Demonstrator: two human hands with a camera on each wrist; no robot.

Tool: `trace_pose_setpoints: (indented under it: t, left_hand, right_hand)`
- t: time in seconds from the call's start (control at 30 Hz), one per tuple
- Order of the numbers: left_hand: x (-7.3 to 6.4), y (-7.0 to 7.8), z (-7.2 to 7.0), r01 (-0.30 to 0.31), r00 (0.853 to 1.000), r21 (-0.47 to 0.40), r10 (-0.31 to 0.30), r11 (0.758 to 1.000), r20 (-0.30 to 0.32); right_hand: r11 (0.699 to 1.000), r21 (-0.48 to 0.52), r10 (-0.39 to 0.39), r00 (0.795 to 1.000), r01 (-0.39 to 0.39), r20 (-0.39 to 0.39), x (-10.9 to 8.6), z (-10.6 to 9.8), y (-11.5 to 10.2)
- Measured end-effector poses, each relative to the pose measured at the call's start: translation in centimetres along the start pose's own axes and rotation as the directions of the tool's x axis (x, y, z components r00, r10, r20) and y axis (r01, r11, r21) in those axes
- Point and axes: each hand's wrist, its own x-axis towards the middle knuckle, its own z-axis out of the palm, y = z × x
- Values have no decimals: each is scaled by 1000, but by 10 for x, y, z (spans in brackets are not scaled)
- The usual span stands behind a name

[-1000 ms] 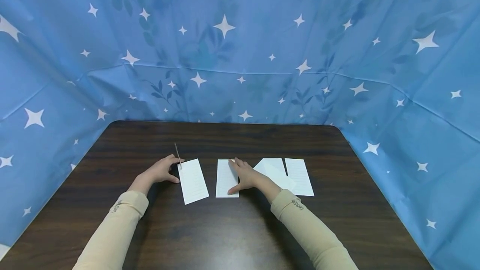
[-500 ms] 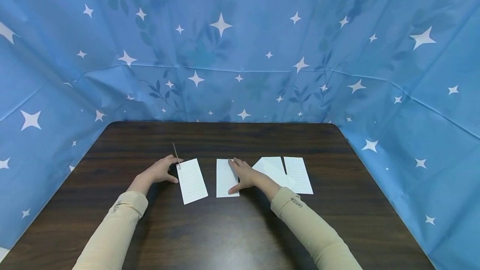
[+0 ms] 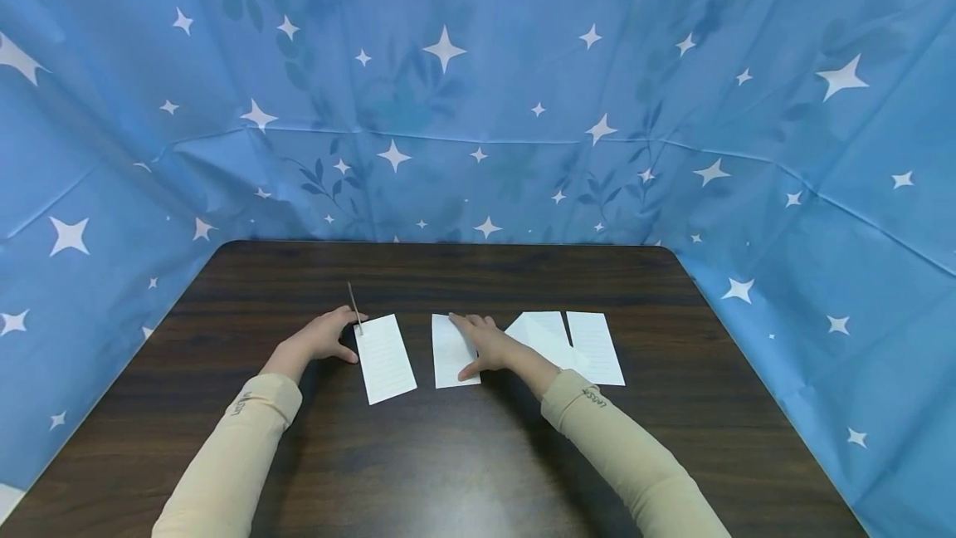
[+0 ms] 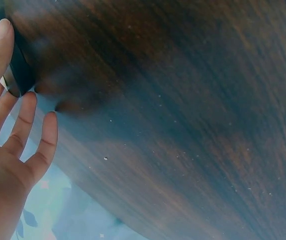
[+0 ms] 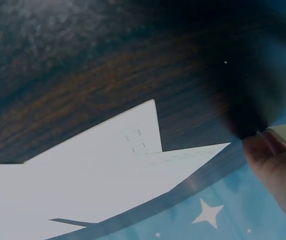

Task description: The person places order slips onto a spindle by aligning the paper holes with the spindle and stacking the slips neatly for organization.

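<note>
Blue cloth printed with white stars [image 3: 446, 90] is hung behind a dark wood-grain table [image 3: 418, 455]. Near the middle of the tabletop, a white card [image 3: 448, 359] is laid flat and is partly covered by the right hand [image 3: 489, 347], whose thumb and fingers are spread apart over its right-hand side. To its left, well clear of it, a ruled white card [image 3: 386, 362] is set at a slant; beside its upper left edge the left hand [image 3: 323, 337] is placed, thumb and index finger apart, with the index fingertip seen at a thin rod [image 3: 353, 303]. Whether the rod is touched cannot be told. To the right of the right hand, a group of white cards [image 3: 597, 351] is seen, partly overlapping, with a narrow dark gap at the top. Both forearms are covered by cream sleeves [image 3: 224, 467].
</note>
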Motion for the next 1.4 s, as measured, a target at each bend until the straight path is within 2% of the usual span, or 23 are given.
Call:
trace_pose_setpoints:
  t: [0.23,0.4,0.5,0.6,0.77,1.03,1.27,1.4]
  left_hand:
    - [-1,2,0,-3,1000,13,3,1000,3]
    - [-2,1,3,-13,1000,22,13,1000,5]
    - [-3,1,5,-5,1000,20,5,1000,9]
    - [-4,1,5,-10,1000,24,9,1000,6]
    - [-4,1,4,-9,1000,22,9,1000,-7]
    - [-1,0,4,0,1000,11,0,1000,-8]
    - [1,-1,3,0,1000,14,0,1000,-7]
    - [0,0,1,2,1000,6,-2,1000,-13]
  right_hand:
    - [1000,-15,5,999,-6,-46,2,1,-2]
    - [999,37,20,989,-15,-145,1,8,-7]
    - [995,103,35,973,-12,-228,1,15,-8]
    - [988,157,58,948,-8,-312,1,20,-8]
    - [963,268,102,911,9,-399,5,19,-6]
    - [923,385,186,875,1,-448,6,16,-4]
    - [914,401,269,834,-63,-482,6,16,-5]
    - [908,410,301,819,-90,-488,6,15,-5]
